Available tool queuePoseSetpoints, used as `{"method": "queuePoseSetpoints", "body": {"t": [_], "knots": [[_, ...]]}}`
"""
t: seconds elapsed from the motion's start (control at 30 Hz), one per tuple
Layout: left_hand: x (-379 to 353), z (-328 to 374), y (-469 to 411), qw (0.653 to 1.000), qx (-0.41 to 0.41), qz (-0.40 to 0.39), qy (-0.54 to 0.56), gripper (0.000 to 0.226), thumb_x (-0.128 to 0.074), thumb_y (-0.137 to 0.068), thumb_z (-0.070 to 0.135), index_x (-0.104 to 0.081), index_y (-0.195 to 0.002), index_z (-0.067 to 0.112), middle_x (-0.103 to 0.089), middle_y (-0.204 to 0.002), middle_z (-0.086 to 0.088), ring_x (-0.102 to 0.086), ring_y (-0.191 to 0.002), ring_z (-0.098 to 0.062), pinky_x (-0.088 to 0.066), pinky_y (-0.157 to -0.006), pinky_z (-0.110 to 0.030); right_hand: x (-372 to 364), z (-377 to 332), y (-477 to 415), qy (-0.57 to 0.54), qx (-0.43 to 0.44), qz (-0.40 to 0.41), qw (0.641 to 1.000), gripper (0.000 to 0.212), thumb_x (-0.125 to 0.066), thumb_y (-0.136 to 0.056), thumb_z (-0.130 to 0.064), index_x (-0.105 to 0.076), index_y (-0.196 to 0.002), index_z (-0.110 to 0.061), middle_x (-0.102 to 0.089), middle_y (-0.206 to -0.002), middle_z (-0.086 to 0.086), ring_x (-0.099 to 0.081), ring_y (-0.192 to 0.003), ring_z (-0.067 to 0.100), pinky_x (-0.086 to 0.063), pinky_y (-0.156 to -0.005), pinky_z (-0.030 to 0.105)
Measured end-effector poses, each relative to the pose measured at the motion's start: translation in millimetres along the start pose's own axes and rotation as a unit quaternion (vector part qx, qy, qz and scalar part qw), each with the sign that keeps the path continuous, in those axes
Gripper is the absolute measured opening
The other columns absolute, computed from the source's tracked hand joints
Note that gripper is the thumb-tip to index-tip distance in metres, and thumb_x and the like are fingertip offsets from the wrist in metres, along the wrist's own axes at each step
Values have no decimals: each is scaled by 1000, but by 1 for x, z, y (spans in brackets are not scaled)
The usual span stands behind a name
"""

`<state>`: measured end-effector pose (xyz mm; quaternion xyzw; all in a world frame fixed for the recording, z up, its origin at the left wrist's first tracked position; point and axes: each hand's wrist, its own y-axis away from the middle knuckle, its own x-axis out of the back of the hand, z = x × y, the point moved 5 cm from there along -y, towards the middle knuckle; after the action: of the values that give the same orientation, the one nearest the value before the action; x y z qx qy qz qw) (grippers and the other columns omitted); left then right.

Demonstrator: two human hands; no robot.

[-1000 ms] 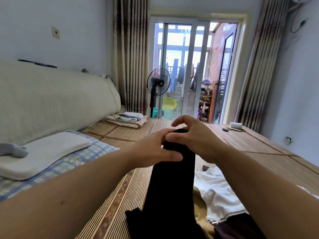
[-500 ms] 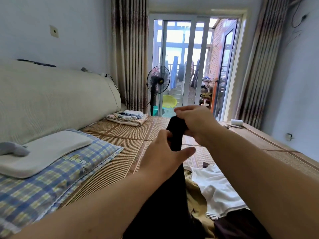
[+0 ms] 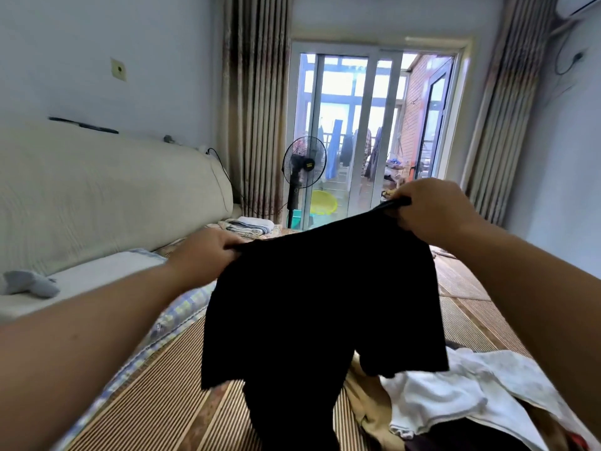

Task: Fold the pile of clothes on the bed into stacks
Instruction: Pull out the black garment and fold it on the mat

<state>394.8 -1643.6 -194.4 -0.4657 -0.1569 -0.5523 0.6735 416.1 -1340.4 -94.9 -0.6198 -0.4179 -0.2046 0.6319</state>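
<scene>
The bed [image 3: 156, 402] is stretching out beneath the left grip [image 3: 208, 255] and the right grip [image 3: 429, 209], its striped mat running away from them toward the glass door. The black garment [image 3: 325, 304] is hanging spread wide between the two, lifted above the bed, its lower part dropping out of view below them. Under the right grip the pile [image 3: 367, 405] is lying loose on the mat, a white garment [image 3: 435, 395] sprawling over tan and dark cloth. Down and outward from the left grip, a pillow [image 3: 97, 275] is resting on a checked cover. Beyond the left grip a fan [image 3: 304, 164] is standing by the door, with a folded stack [image 3: 250, 224] sitting just past the knuckles. The left grip is clamping one top corner of the black garment. The right grip, higher up, is pinching the other corner tight.
</scene>
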Motion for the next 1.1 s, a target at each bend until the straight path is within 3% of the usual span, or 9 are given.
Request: {"method": "queuePoseSetpoints", "body": {"t": [0.1,0.2,0.3,0.43,0.5,0.7,0.93,1.0,1.1], "knots": [[23,-20,-9,988,33,-10,153,18,-62,-86,32,-70,-69,31,-59,-57,9,-51,-58,-11,-38,-65,-30,-13,18,-7,-111,-47,-23,992,18,-68,-84,-27,-73,-100,-19,-66,-89,2,-61,-89,24,-42,-77,28],[39,-23,-11,974,58,23,216,31,-49,-100,27,-55,-72,14,-42,-60,-1,-35,-53,-14,-27,-56,-30,-35,31,-6,-288,-116,-58,949,28,-71,-75,-36,-72,-97,-20,-72,-92,6,-68,-89,29,-52,-90,44],[53,-11,-10,992,2,67,108,29,-46,-101,28,-50,-73,18,-46,-64,-1,-38,-56,-14,-29,-55,-31,-53,33,-6,-370,-126,-59,918,19,-73,-81,-27,-70,-96,-17,-72,-94,8,-69,-85,27,-54,-88,44],[69,-17,-6,984,-42,24,-172,19,-75,-78,37,-61,-82,25,-62,-75,6,-55,-71,-7,-37,-61,-21,-49,32,-4,-339,-112,-4,934,18,-73,-81,-30,-69,-83,-12,-68,-82,11,-65,-76,28,-52,-74,41],[78,-27,-7,977,-22,32,-210,16,-74,-79,35,-66,-82,22,-63,-74,3,-58,-75,-14,-37,-61,-25,-44,31,-6,-347,-94,16,933,18,-69,-85,-30,-71,-87,-12,-69,-81,10,-64,-75,27,-50,-74,43],[95,-40,-6,994,53,92,23,17,-60,-93,25,-63,-80,15,-60,-64,-2,-50,-54,-15,-33,-53,-27,-28,14,-7,-406,-48,51,911,17,-62,-91,-27,-71,-77,-20,-65,-73,1,-57,-66,15,-43,-68,34],[129,-11,2,974,5,90,210,23,-51,-97,24,-67,-84,14,-64,-62,6,-51,-44,3,-39,-42,-8,21,3,-14,-489,-7,101,866,11,-70,-84,-28,-76,-76,-25,-69,-67,-1,-61,-58,12,-49,-57,23],[137,-7,-2,972,-2,57,229,35,-64,-84,51,-72,-79,17,-64,-60,9,-53,-48,0,-41,-43,-11,27,2,-20,-508,-10,104,855,11,-71,-83,-29,-75,-74,-24,-70,-66,-2,-62,-56,9,-50,-54,21],[141,-13,-8,981,11,34,190,72,-72,-37,82,-75,-81,25,-68,-70,1,-58,-56,-9,-44,-48,-16,13,1,-29,-511,-35,97,853,13,-72,-83,-26,-73,-73,-18,-67,-58,-5,-60,-49,6,-48,-47,18]]}}
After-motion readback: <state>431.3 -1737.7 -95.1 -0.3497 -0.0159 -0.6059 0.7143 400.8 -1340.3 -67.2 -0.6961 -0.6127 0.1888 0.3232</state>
